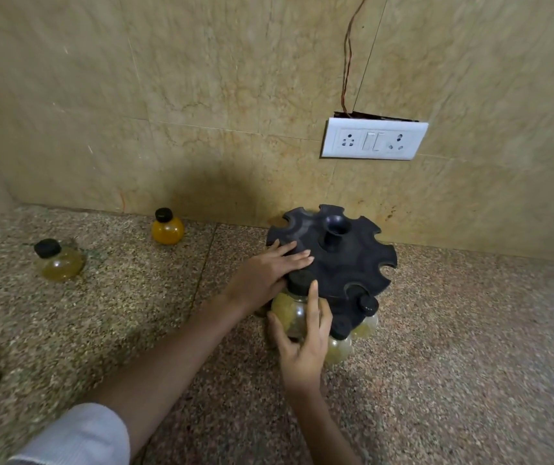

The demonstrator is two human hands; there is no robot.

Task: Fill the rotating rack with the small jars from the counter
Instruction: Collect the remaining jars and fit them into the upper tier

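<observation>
Grip of the left hand [268, 273] is laid flat on the rack [339, 260], judged free to spin, while the jar [287, 312] at its near edge, probably light, hard and slippery, is clasped round its belly by the right hand [302, 350], below the cap [300, 280].

Matt black plastic rack [336, 260], glossy clear jars [292, 313], speckled polished stone counter [453, 347], marbled wall tiles [201, 95]
</observation>
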